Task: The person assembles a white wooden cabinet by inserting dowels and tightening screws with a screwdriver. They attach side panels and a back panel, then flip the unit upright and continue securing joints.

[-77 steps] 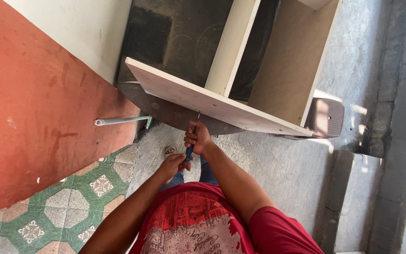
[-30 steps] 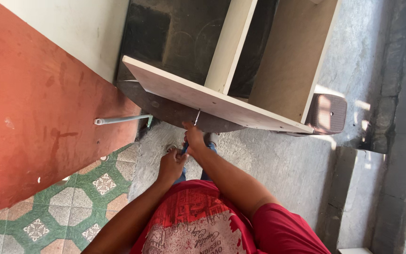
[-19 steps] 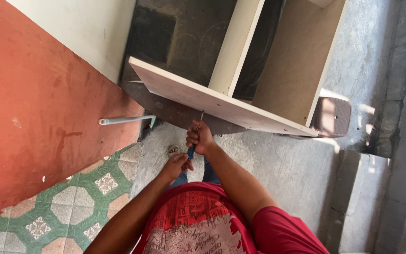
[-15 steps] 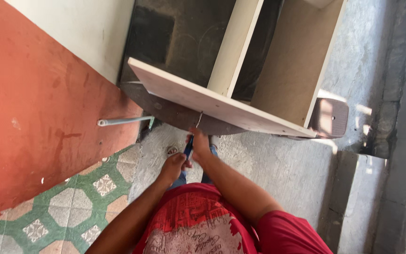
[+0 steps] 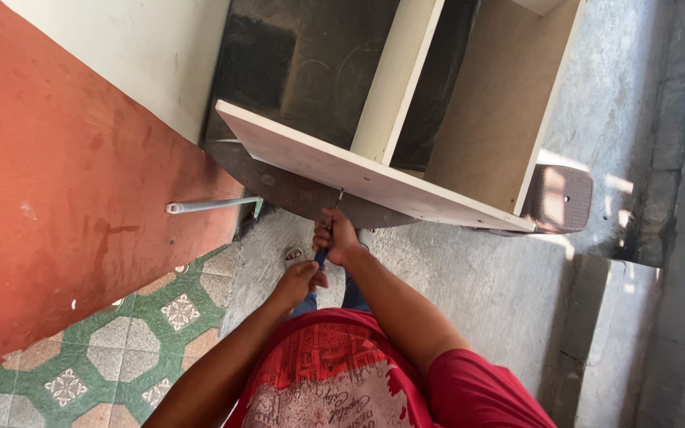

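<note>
Head view, screwdriver (image 5: pixel 327 234) with blue handle and thin metal shaft, held upright below pale wooden shelf unit (image 5: pixel 374 178), tip at its front edge, right hand (image 5: pixel 338 237) clenched around handle, left hand (image 5: pixel 298 281) curled at handle's bottom end.

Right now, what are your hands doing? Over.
Right hand gripping screwdriver, tip at wooden shelf unit edge. Left hand at handle's end. Nothing blocking.
</note>
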